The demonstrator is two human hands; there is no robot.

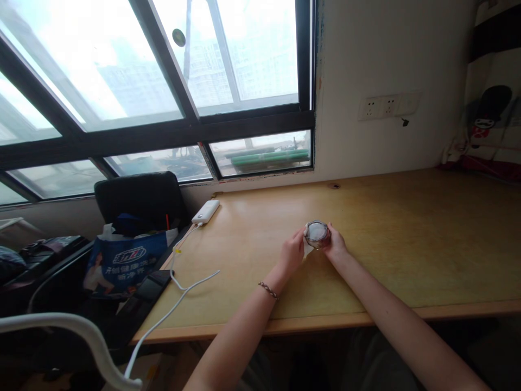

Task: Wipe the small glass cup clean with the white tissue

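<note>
A small round jar or cup [318, 232] with a pale, whitish top is held between both hands above the wooden table. My right hand [336, 243] grips it from the right side, with fingers wrapped round it. On the left, my left hand [293, 251] is closed at the jar's edge, pinching a piece of white tissue or cloth [308, 248] that rests against the jar's side. A braided bracelet [268, 290] circles my left wrist. What lies inside the jar cannot be made out.
A white power bank [206, 212] with a white cable [184, 290] lies at the table's [252, 293] left edge. Left of the table are a blue bag [126, 260] and a black chair [140, 198]. A window and wall sockets [380, 107] are behind.
</note>
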